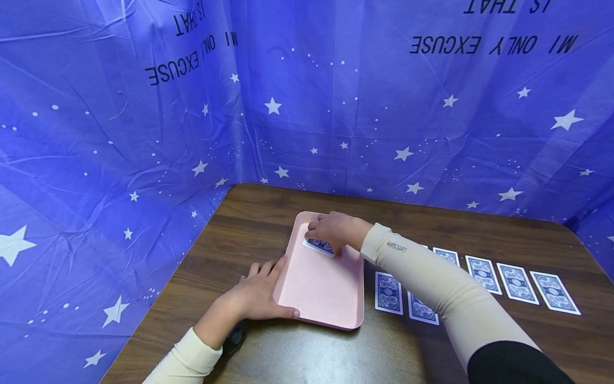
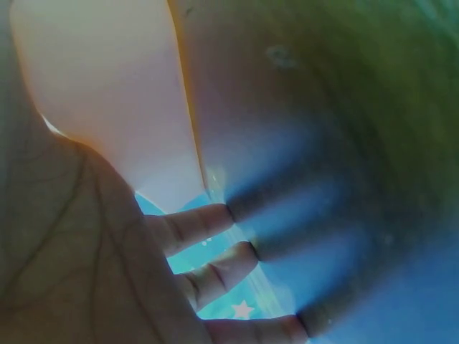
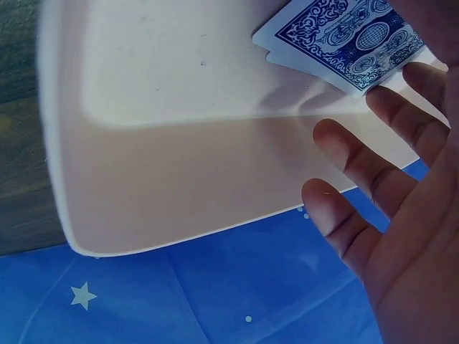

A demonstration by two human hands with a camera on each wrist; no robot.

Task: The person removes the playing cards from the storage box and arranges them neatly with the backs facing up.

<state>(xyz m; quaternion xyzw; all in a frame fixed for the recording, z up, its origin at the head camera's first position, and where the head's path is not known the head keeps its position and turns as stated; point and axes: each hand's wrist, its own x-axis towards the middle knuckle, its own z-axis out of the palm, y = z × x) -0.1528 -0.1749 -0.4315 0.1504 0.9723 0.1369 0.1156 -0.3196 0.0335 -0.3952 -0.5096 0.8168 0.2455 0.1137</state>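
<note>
A pink tray [image 1: 321, 293] lies on the wooden table in the head view. My left hand [image 1: 256, 293] rests at its left side, fingers fairly straight along the rim and thumb at the near left corner. In the left wrist view the fingertips [image 2: 244, 252] point down beside the tray's edge. My right hand [image 1: 338, 229] reaches over the tray's far end and pinches a blue-backed playing card [image 1: 318, 245] between thumb and fingers. The right wrist view shows this card [image 3: 351, 36] face down, with another white card edge just under it.
Several blue-backed cards lie face down to the tray's right, from a near one [image 1: 388, 293] to the rightmost [image 1: 555, 292]; the right sleeve [image 1: 431, 277] covers part of them. A small black object [image 1: 235, 338] sits beneath the left wrist. Blue starry curtains [image 1: 336, 133] border the table.
</note>
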